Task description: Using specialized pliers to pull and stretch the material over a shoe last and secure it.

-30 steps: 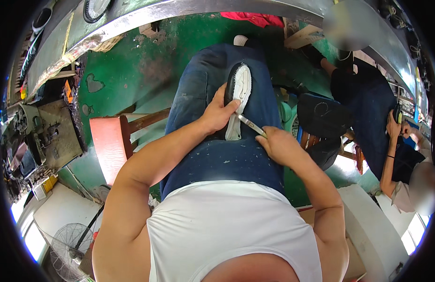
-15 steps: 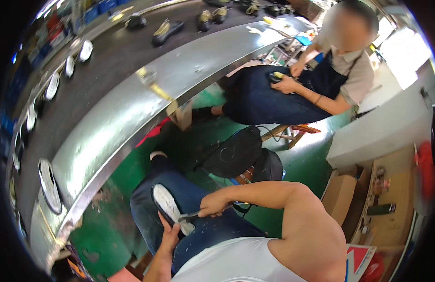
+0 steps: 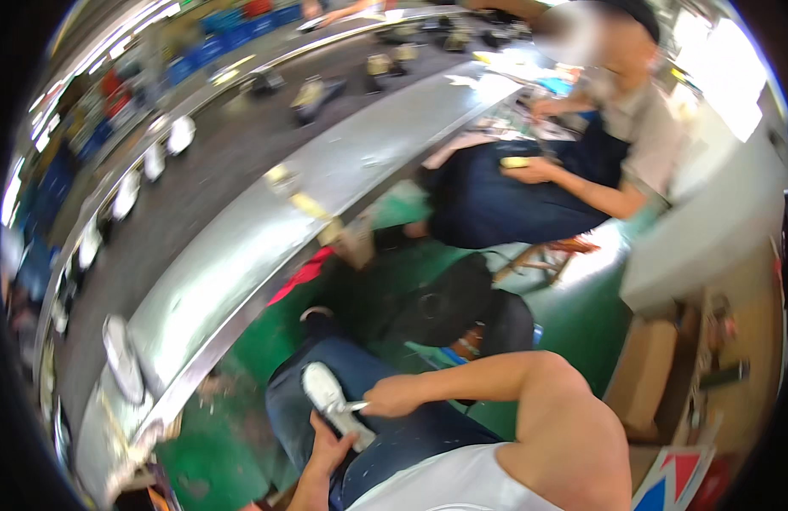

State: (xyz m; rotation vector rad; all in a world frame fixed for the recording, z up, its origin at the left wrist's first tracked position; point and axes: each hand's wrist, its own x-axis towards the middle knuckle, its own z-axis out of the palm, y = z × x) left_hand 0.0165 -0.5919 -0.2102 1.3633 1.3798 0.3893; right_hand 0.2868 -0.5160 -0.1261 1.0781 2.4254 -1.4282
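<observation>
A shoe with a white face and a dark rim lies across my thigh, its far end pointing away from me. My left hand grips its near end, fingers along one side and thumb on the white face. In my right hand is a slim, pale, metal-looking tool; its exact kind is blurred. The tool's tip meets the white face near the middle of the shoe. Another shoe, greyish white, rests on the metal ledge at my left.
A dark conveyor belt with several shoes curves along the left and far side, edged by a shiny metal ledge. A co-worker sits far right, holding a yellowish piece. A black-backed chair stands between us; cardboard boxes are at the right.
My view has shifted, so the scene sits lower and further right. The tool has moved up the shoe, from its near end toward the middle. The co-worker's hands have moved apart.
</observation>
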